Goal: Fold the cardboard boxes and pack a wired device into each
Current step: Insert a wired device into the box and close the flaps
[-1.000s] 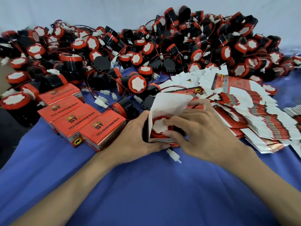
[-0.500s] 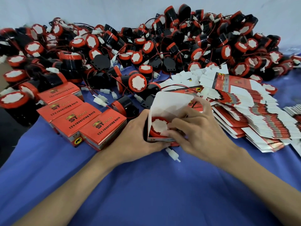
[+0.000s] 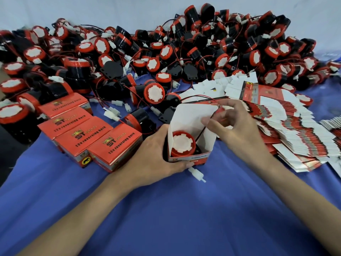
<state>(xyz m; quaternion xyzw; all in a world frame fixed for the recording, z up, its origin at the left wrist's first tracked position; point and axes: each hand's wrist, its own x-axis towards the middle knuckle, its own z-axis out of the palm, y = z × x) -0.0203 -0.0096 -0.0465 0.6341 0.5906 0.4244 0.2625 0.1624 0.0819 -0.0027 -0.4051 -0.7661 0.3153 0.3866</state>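
An open cardboard box [image 3: 191,119], white inside and red outside, stands on the blue cloth with its lid flap up. A red and black horn [image 3: 182,144] with a white face sits inside it. My left hand [image 3: 156,156] grips the box from its left side, thumb along the front. My right hand [image 3: 238,124] hovers over the box's right side and pinches the horn's thin wire between thumb and forefinger. The wire's white plug [image 3: 197,174] lies on the cloth in front of the box.
Several closed red boxes [image 3: 88,133] stand in a row to the left. A fanned stack of flat box blanks [image 3: 295,130] lies to the right. A big heap of loose wired horns [image 3: 166,52] fills the back. Blue cloth [image 3: 166,209] covers the near table.
My right hand has lifted off the horn's face and risen to the right, taking the wire with it. The horn now sits uncovered in the box. My left hand has stayed put.
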